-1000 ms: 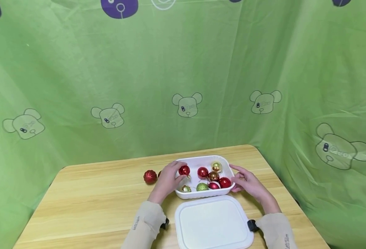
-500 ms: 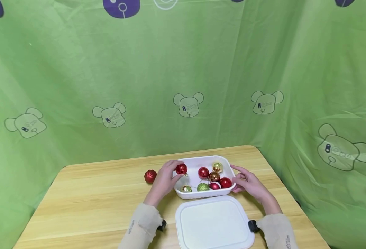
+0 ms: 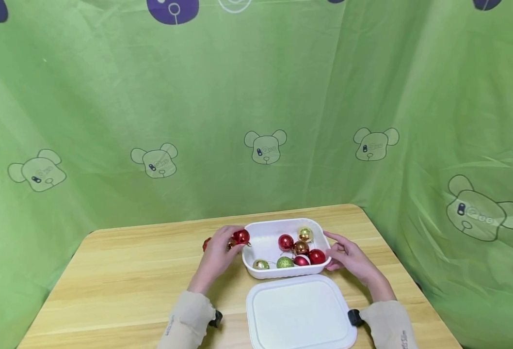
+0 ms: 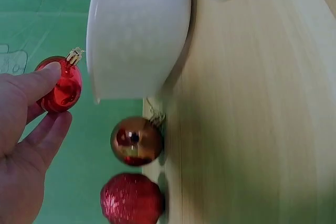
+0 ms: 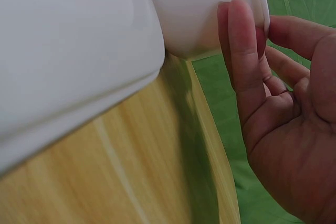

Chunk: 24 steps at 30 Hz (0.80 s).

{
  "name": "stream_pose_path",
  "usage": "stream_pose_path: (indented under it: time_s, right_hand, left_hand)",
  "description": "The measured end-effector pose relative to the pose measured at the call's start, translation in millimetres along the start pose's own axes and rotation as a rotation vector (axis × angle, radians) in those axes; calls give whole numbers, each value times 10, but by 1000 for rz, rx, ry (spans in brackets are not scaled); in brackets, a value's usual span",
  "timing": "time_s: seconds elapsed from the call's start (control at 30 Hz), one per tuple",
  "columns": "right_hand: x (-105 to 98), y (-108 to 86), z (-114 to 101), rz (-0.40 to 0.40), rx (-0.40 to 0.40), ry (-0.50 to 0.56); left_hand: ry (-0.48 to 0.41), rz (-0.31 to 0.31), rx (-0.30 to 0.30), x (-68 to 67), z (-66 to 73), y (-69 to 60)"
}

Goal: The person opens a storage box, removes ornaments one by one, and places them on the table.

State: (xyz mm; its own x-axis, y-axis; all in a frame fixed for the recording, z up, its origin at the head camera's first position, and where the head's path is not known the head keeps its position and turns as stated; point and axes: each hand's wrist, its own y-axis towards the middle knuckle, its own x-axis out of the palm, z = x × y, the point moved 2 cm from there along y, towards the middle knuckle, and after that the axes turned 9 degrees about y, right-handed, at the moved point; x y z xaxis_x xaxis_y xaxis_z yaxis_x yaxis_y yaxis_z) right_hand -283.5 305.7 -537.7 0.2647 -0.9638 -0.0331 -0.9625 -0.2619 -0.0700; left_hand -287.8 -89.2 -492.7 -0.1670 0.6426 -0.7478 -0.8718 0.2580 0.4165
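Note:
A shiny red Christmas ball (image 4: 63,85) is pinched between the thumb and fingers of my left hand (image 3: 218,249). It hangs just outside the left end of a white plastic box (image 3: 256,228). Past the hand, a copper-coloured ball (image 4: 137,141) and a ridged red ball (image 4: 131,199) lie on the table; the head view shows them partly hidden. My right hand (image 3: 348,257) holds the right end of the box, its fingers against the outer wall (image 5: 194,19). Inside the box are several balls, among them a red one (image 3: 285,242), a glittery green one (image 3: 284,262) and a gold one (image 3: 305,234).
A white lid (image 3: 300,310) lies flat on the wooden table (image 3: 130,286), in front of the box and between the forearms. Green cloth (image 3: 213,106) hangs behind the table and along its sides.
My left hand has moved left with the red ball, from over the box's left end to outside its rim. My right hand stays at the box's right end.

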Motion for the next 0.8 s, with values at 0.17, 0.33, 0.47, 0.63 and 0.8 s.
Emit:
stream_pose_path:
  time_s: [0.17,0.33,0.47,0.63,0.8]
  right_hand:
    - [7,9,22,4,4,-5]
    - [7,17,22,5,0,-4]
    - [6,10,13,-3,-9,2]
    - [8,-1,1,-2,-6,7]
    - [9,-4,-4,-1,-1,4]
  left_hand:
    - [4,20,-26,-102,-110,-64]
    - [0,27,-61,-202,-225,-133]
    - [-9,44,-83,-271,-309,-189]
    - [-33,69,-89,-332,-411,-247]
    - [-74,74,-110,-370,-516,-292]
